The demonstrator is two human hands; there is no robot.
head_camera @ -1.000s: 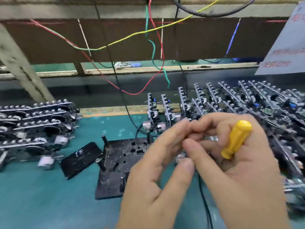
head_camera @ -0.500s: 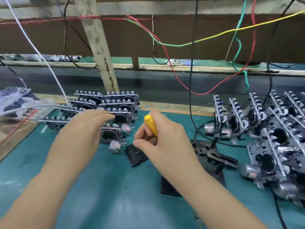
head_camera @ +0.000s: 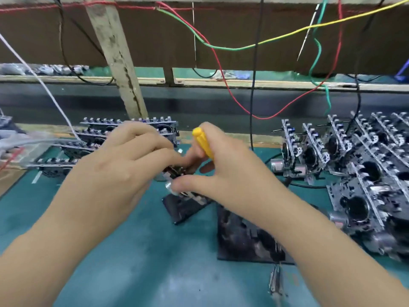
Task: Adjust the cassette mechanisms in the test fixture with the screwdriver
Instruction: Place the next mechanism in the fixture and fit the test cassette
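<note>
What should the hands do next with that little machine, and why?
Probably carry the mechanism right and set it on the black fixture. Both the left hand and the right hand grip it above the mat, off the fixture, while the right also holds the screwdriver.

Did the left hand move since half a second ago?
Yes. The left hand went right, off the stack of mechanisms, meeting the right hand.

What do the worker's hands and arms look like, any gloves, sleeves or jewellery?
Both the left hand and the right hand are bare: no gloves, rings, watch or wrist strap. Both forearms are uncovered to the frame edge, with no sleeves in view.
</note>
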